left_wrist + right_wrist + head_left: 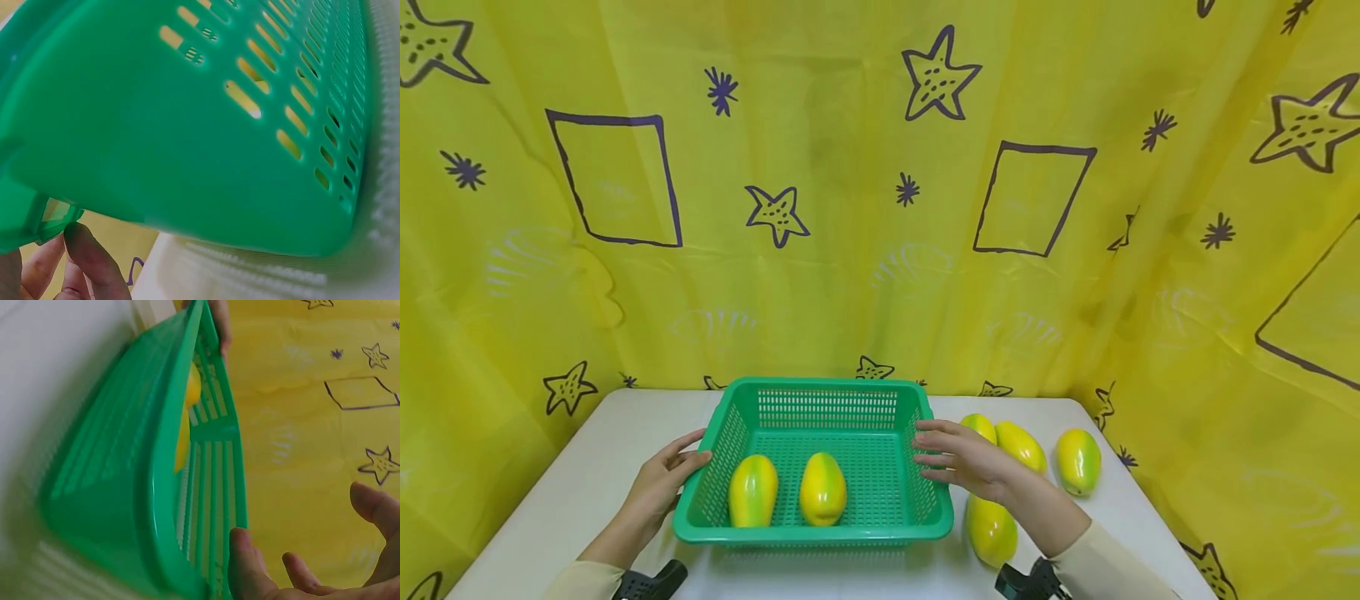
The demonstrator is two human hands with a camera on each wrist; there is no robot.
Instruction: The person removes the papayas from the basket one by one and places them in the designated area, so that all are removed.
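Observation:
A green plastic basket [812, 535] with slotted walls stands on the white table, two yellow-green mango-like fruits inside: one fruit [753, 492] at the left, the other fruit [823, 490] near the middle. My left hand [658, 482] holds the basket's left rim; in the left wrist view its thumb and fingers [94, 262] pinch the rim's edge. At the right rim my right hand [970, 461] has its fingers spread and relaxed, holding nothing. In the right wrist view its fingertips [240, 547] are close to the rim; contact there is hard to tell.
Right of the basket lie several similar fruits, partly hidden by my right hand: a front fruit [992, 533], a back fruit [1021, 447] and one farther right, a separate fruit [1078, 462]. A yellow patterned curtain [850, 292] surrounds the white table [587, 467].

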